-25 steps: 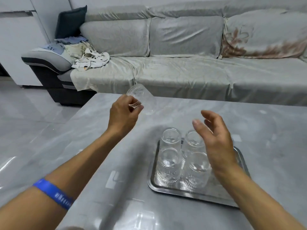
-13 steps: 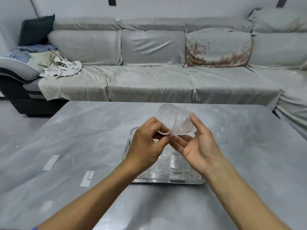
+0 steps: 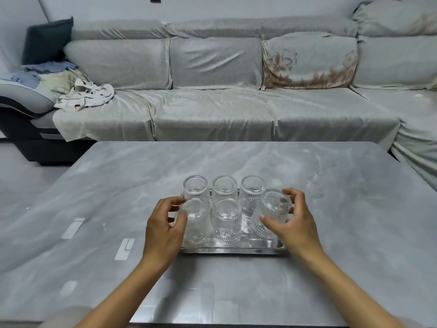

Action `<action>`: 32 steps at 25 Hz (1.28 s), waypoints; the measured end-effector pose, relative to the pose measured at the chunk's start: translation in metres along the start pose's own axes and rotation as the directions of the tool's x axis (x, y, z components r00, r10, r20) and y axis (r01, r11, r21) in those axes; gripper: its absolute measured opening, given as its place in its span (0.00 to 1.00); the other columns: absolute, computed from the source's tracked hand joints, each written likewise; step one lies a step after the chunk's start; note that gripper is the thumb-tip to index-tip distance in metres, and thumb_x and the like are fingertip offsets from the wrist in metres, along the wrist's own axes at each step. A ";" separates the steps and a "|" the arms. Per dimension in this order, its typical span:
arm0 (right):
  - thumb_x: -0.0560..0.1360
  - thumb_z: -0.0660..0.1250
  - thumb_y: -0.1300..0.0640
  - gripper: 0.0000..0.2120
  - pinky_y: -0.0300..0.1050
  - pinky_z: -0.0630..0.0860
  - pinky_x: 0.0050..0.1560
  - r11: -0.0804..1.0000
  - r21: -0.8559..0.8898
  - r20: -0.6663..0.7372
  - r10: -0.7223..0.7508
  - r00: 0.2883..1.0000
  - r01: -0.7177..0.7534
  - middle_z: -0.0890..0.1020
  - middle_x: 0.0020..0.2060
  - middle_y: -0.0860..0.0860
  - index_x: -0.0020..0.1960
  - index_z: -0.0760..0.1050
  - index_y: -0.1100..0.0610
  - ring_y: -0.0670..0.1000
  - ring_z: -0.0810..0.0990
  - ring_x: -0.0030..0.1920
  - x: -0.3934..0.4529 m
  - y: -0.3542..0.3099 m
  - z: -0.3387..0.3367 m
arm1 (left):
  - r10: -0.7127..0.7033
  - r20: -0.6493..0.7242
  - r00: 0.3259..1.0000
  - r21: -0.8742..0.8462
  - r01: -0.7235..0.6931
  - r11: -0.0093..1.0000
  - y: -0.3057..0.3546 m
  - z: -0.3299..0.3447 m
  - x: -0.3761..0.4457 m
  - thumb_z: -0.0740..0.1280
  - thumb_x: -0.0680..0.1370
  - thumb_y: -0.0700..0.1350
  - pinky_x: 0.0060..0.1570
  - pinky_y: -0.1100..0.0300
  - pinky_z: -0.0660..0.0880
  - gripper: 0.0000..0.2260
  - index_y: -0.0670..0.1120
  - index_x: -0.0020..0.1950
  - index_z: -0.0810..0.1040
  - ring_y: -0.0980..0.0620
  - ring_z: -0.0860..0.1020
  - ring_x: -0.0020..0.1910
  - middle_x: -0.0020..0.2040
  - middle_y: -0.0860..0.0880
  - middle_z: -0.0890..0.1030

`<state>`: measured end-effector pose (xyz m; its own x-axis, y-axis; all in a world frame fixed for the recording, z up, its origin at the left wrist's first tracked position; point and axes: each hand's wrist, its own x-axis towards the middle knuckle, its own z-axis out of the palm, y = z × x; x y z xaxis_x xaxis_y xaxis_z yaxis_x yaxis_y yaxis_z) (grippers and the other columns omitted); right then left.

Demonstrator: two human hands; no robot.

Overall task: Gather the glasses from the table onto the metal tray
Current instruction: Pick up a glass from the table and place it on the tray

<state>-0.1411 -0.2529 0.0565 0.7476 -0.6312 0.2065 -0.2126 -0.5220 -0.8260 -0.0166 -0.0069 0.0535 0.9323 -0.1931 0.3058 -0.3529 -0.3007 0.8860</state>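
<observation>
We see six ribbed clear glasses on the metal tray [image 3: 233, 250], which sits on the grey marbled tabletop [image 3: 354, 209] a little nearer our edge than the far one. Five stand upside down in two rows: three at the back, the back-left glass [image 3: 195, 188], the back-middle glass [image 3: 224, 189] and the back-right glass [image 3: 252, 192], and two in front, the front-left glass [image 3: 197, 221] and the front-middle glass [image 3: 227, 223]. They are packed close, sides just beside or touching one another. The sixth glass [image 3: 272, 213] fills the front-right corner and is tilted, its base leaning toward the far right. Our right hand [image 3: 293, 223] is wrapped around it, thumb on the near side and fingers curled over the far side, so it has hold of that glass. Our left hand [image 3: 163, 226] is half open, fingers curved, at the left edge of the tray with the fingertips touching or just beside the front-left glass; we cannot tell whether it grips anything. The tray's near rim shows bare as a bright strip; its left and right rims are hidden behind the hands. The tabletop lies open on every side of the tray, widest to the left and right. Beyond the far edge runs a grey sofa [image 3: 212, 110], apart from the tabletop.
</observation>
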 end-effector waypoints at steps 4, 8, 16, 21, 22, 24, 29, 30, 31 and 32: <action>0.59 0.80 0.48 0.36 0.43 0.72 0.46 0.995 -0.067 0.025 -0.078 0.997 0.079 0.78 0.56 0.41 0.61 0.65 0.43 0.47 0.79 0.50 -0.004 0.009 0.018 | -0.061 0.086 0.994 0.010 0.061 0.998 -0.020 -0.004 -0.010 0.69 0.73 0.48 0.47 0.60 0.74 0.16 0.54 0.61 0.76 0.55 0.77 0.57 0.58 0.57 0.77; 0.61 0.79 0.46 0.35 0.44 0.73 0.46 0.984 -0.120 0.023 -0.130 0.991 0.132 0.77 0.58 0.42 0.62 0.64 0.44 0.48 0.78 0.53 -0.009 0.011 0.031 | -0.072 0.155 0.985 -0.017 0.075 0.997 -0.020 -0.002 -0.012 0.71 0.74 0.45 0.49 0.48 0.80 0.19 0.55 0.64 0.73 0.55 0.78 0.57 0.60 0.53 0.78; 0.61 0.79 0.44 0.37 0.44 0.73 0.48 0.977 -0.147 0.037 -0.148 0.988 0.152 0.75 0.61 0.43 0.64 0.64 0.45 0.50 0.78 0.55 -0.009 0.014 0.032 | -0.071 0.155 0.985 0.018 0.069 0.997 -0.022 -0.002 -0.010 0.72 0.74 0.41 0.46 0.43 0.81 0.21 0.54 0.65 0.72 0.51 0.79 0.56 0.59 0.51 0.78; 0.61 0.79 0.43 0.38 0.44 0.72 0.47 0.979 -0.144 0.044 -0.140 0.989 0.145 0.74 0.61 0.42 0.64 0.63 0.44 0.50 0.78 0.55 -0.010 0.013 0.033 | -0.085 0.173 0.981 0.017 0.083 0.996 -0.022 -0.003 -0.009 0.72 0.74 0.41 0.45 0.42 0.82 0.22 0.55 0.65 0.72 0.47 0.80 0.54 0.60 0.51 0.77; 0.61 0.79 0.43 0.38 0.44 0.73 0.47 0.979 -0.146 0.042 -0.140 0.989 0.145 0.74 0.61 0.42 0.65 0.63 0.44 0.50 0.78 0.55 -0.010 0.014 0.033 | -0.085 0.172 0.981 0.014 0.084 0.996 -0.023 -0.003 -0.009 0.72 0.74 0.41 0.45 0.42 0.82 0.22 0.55 0.65 0.72 0.48 0.80 0.54 0.60 0.51 0.77; 0.61 0.79 0.42 0.40 0.46 0.75 0.48 0.978 -0.155 0.045 -0.130 0.990 0.136 0.73 0.64 0.41 0.66 0.61 0.44 0.50 0.78 0.55 -0.010 0.015 0.033 | -0.087 0.168 0.982 0.016 0.085 0.996 -0.023 -0.003 -0.009 0.73 0.74 0.41 0.45 0.43 0.82 0.22 0.56 0.65 0.72 0.49 0.80 0.55 0.60 0.51 0.77; 0.60 0.78 0.41 0.46 0.47 0.75 0.51 0.985 -0.150 0.085 -0.070 0.994 0.082 0.72 0.68 0.45 0.70 0.57 0.42 0.51 0.76 0.60 -0.016 0.020 0.035 | -0.090 0.170 0.981 0.013 0.089 0.996 -0.022 -0.004 -0.009 0.73 0.73 0.41 0.46 0.43 0.82 0.23 0.56 0.65 0.72 0.52 0.78 0.57 0.60 0.52 0.77; 0.60 0.78 0.41 0.46 0.47 0.75 0.51 0.986 -0.149 0.084 -0.067 0.994 0.079 0.72 0.68 0.45 0.71 0.57 0.42 0.51 0.77 0.60 -0.017 0.022 0.036 | -0.081 0.169 0.982 0.007 0.081 0.997 -0.024 -0.004 -0.009 0.73 0.73 0.40 0.46 0.43 0.82 0.23 0.56 0.64 0.72 0.53 0.78 0.57 0.60 0.52 0.77; 0.60 0.78 0.40 0.46 0.47 0.75 0.51 0.985 -0.158 0.085 -0.057 0.995 0.070 0.73 0.68 0.45 0.71 0.57 0.42 0.52 0.77 0.60 -0.016 0.023 0.036 | -0.083 0.171 0.982 0.007 0.083 0.997 -0.023 -0.005 -0.009 0.73 0.73 0.40 0.46 0.43 0.82 0.23 0.56 0.64 0.72 0.53 0.79 0.57 0.60 0.53 0.77; 0.60 0.78 0.40 0.46 0.48 0.76 0.51 0.985 -0.159 0.081 -0.049 0.995 0.061 0.73 0.68 0.45 0.71 0.57 0.41 0.52 0.77 0.60 -0.013 0.025 0.037 | -0.083 0.169 0.982 -0.006 0.085 0.996 -0.026 -0.004 -0.008 0.73 0.73 0.40 0.46 0.43 0.82 0.23 0.57 0.64 0.72 0.52 0.79 0.56 0.60 0.53 0.77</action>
<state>-0.1325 -0.2368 0.0139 0.8058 -0.5563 0.2032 -0.2635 -0.6440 -0.7182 -0.0150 0.0063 0.0293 0.9315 -0.3226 0.1680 -0.2719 -0.3107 0.9108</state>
